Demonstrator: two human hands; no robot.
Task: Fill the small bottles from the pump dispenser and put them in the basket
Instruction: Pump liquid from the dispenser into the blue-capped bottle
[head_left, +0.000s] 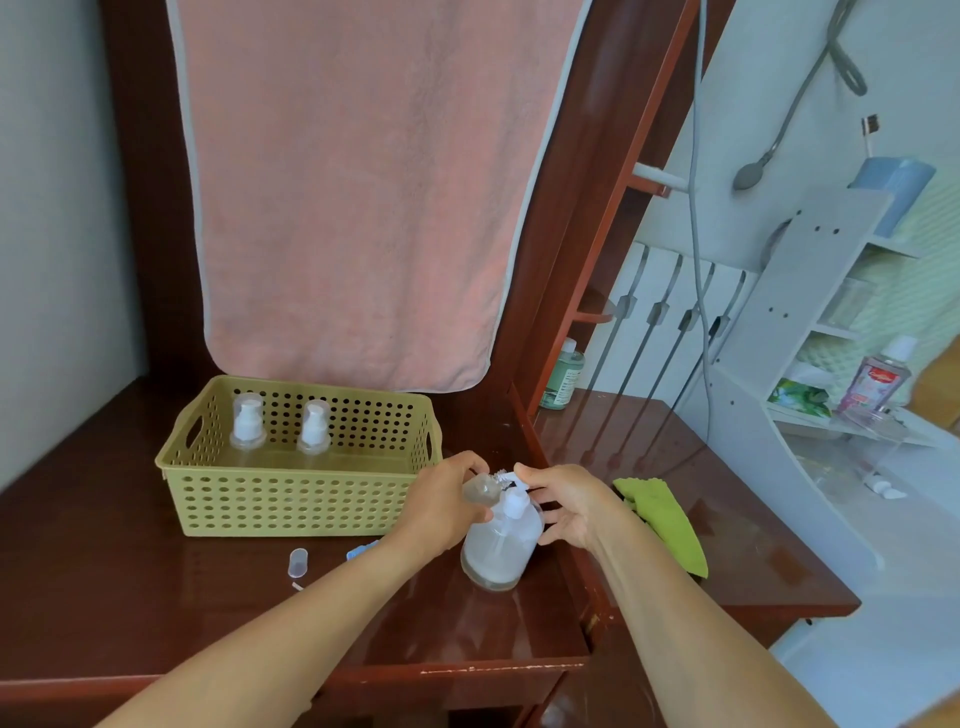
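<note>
Head view: the pump dispenser (500, 545) stands upright on the desk (208, 623), just right of the basket (291, 504). The left grip (441, 506) is clamped round a small bottle (478, 491), holding it tilted against the dispenser's left shoulder with its mouth up at the spout. The right grip (569, 506) closes on the pump head (514, 500) from the other side, thumb on top and fingers curled toward the neck.

The next move likely turns on one relation: the spout points left, toward the left grip, and the bottle's mouth has to sit under its tip before the head is pressed. Whether they meet exactly is too blurred to tell.

The basket lies up and left of the held bottle, nearer the left grip, so that hand seems the one to carry it over. Two filled bottles (248, 423) (314, 426) stand upright inside. A loose cap (297, 562) lies on the desk in front of the basket.
</note>
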